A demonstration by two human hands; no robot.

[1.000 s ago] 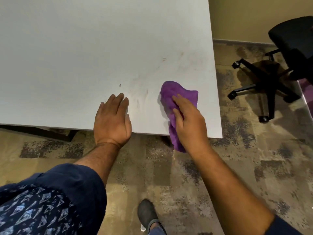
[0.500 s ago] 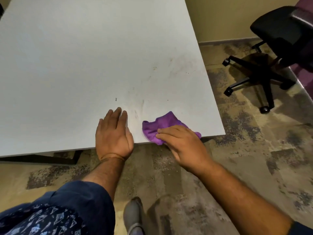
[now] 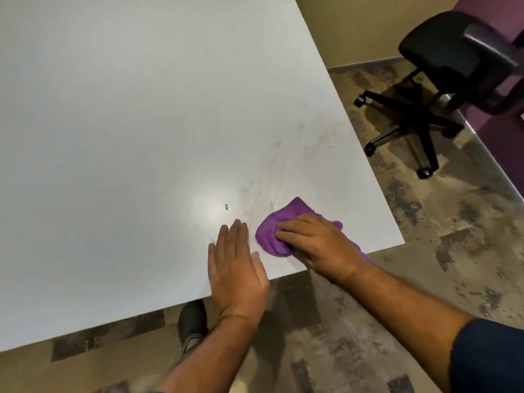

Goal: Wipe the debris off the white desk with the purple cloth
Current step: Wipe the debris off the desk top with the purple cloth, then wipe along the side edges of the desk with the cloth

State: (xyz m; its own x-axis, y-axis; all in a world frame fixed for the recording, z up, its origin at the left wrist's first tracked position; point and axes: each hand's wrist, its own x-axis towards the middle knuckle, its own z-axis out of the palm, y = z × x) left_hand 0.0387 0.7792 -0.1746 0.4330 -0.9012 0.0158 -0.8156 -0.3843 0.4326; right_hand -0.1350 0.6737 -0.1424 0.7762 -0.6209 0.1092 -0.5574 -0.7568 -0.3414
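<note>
The white desk [image 3: 127,123] fills the upper left of the view, its near right corner close to me. My right hand [image 3: 317,245] presses down on the bunched purple cloth [image 3: 279,222] near the desk's front edge, fingers curled over it. My left hand [image 3: 236,265] lies flat on the desk just left of the cloth, fingers together, palm over the front edge. A small dark speck of debris [image 3: 226,206] sits just beyond my left fingertips. Faint grey smears [image 3: 283,165] and a few more specks [image 3: 278,142] mark the surface farther out.
A black office chair [image 3: 442,69] on a wheeled base stands on the mottled floor to the right of the desk. My dark shoe [image 3: 191,321] shows under the desk's front edge. A beige wall runs behind the desk.
The cloth was stretched over the desk's front edge a second ago; my right hand has bunched it and slid it left, up onto the desk next to my left hand. The view has tilted.
</note>
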